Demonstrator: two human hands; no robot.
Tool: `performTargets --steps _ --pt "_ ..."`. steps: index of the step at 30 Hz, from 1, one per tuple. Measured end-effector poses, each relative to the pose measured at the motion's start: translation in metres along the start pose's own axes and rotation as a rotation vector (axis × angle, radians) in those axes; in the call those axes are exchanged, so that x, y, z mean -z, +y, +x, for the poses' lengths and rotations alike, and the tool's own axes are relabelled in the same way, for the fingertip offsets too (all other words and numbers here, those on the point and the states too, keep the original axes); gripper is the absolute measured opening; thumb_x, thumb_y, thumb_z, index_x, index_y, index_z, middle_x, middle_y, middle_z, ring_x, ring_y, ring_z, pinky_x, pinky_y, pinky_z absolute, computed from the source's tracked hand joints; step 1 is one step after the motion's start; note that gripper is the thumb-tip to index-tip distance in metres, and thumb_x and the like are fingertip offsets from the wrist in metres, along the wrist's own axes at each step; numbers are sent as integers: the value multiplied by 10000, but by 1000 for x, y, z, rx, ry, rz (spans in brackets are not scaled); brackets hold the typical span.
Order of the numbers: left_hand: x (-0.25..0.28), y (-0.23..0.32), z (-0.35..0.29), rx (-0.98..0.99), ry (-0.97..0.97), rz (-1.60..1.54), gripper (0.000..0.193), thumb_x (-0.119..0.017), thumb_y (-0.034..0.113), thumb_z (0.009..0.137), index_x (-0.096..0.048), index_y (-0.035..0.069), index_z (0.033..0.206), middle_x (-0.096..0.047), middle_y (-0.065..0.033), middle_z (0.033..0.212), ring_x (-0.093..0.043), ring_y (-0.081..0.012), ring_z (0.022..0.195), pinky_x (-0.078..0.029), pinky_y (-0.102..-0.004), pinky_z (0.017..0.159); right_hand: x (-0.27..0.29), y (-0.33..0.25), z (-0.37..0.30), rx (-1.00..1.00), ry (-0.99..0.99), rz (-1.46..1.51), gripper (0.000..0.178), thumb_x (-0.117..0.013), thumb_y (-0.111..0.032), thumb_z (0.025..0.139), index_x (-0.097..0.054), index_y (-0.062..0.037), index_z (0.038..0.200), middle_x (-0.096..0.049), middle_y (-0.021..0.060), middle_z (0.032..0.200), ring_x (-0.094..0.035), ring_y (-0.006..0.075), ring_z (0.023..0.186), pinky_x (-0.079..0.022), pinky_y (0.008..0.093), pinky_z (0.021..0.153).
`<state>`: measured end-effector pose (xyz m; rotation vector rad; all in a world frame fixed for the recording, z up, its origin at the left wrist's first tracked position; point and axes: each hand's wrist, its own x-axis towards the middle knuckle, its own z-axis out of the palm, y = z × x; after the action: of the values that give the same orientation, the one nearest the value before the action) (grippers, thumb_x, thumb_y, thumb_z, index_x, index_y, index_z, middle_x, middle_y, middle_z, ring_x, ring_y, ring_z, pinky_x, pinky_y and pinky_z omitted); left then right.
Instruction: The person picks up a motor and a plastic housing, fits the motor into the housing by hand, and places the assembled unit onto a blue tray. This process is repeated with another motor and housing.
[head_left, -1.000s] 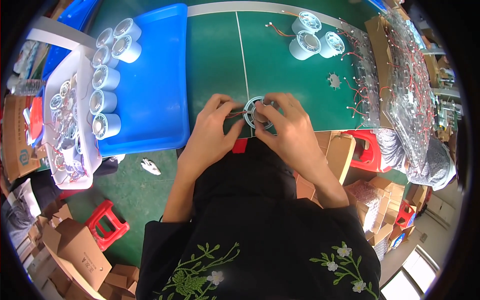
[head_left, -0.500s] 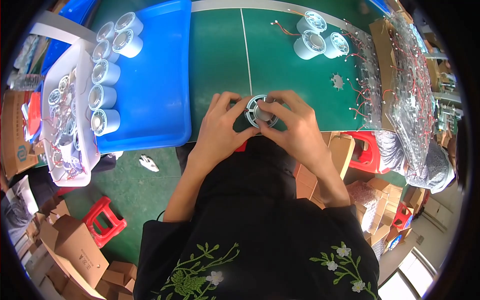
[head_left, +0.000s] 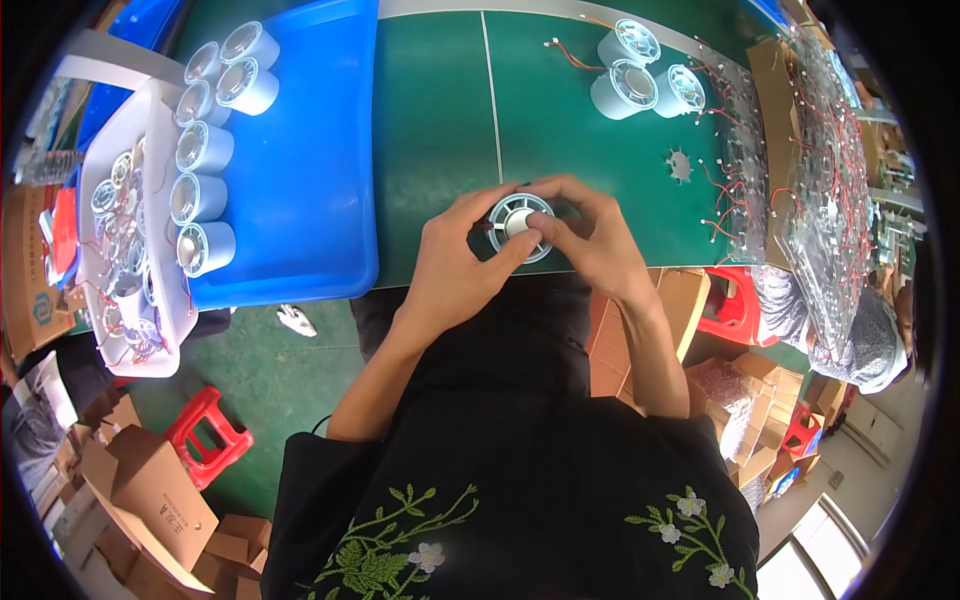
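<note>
A round white housing (head_left: 507, 213) with a spoked ring face and a pale central disc is at the front edge of the green table, face up. Around its left side wraps my left hand (head_left: 456, 250), the thumb laid on the disc. My right hand (head_left: 592, 245) grips the opposite side, its thumb meeting the left one at the disc. The fingers behind the rim are partly hidden. Similar white housings (head_left: 626, 92) stand in a group at the far right, some with red wires.
At left, a blue tray (head_left: 300, 190) carries several white housings (head_left: 205, 148) along its left side. Beyond it stands a white bin (head_left: 160, 250) of round parts. A toothed grey disc (head_left: 679, 165) and clear plastic trays with red wires (head_left: 740, 170) lie at right.
My thumbs have come together on the central disc, the left thumb moving up from the rim. The housing's face shows more fully. The view has shifted slightly.
</note>
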<state>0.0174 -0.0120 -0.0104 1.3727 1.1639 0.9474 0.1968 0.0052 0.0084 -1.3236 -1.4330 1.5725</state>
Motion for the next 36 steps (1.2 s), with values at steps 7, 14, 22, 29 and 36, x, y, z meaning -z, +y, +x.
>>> performTargets --steps 7,14,22,29,36 --pt "-4 0 -6 1 -5 -18 473 -732 163 805 -568 -9 1214 -585 -172 1201 -565 -333 1103 -454 -404 929 0 -1 2 -28 -26 -43 216 -629 -21 893 -586 31 1098 -603 68 1088 -583 146 984 -496 275 832" --pt "6 3 3 -235 -6 271 475 -807 107 700 -602 13 1117 -615 -138 1112 -615 -275 1023 -485 -368 887 -6 30 -4 167 196 34 223 -615 -15 900 -589 26 1117 -602 79 1053 -561 108 877 -484 228 708" --pt "134 28 22 -283 575 822 538 -834 126 649 -617 40 1134 -613 -143 1066 -617 -302 970 -500 -391 833 -11 52 -4 271 334 -40 191 -590 3 909 -609 25 1097 -639 74 947 -547 70 760 -434 189 622" --pt "175 -8 33 -441 577 1322 518 -753 31 714 -566 8 1197 -550 -210 1171 -565 -405 1025 -485 -454 862 -13 48 -7 311 319 -184 147 -585 4 910 -638 18 1047 -653 76 900 -546 55 704 -436 194 614" --pt "164 2 42 -223 630 1064 587 -708 -5 763 -492 22 1308 -441 -223 1324 -480 -400 1196 -427 -465 978 2 43 -38 477 374 -168 35 -560 14 913 -587 35 913 -631 88 813 -559 114 682 -456 247 625"
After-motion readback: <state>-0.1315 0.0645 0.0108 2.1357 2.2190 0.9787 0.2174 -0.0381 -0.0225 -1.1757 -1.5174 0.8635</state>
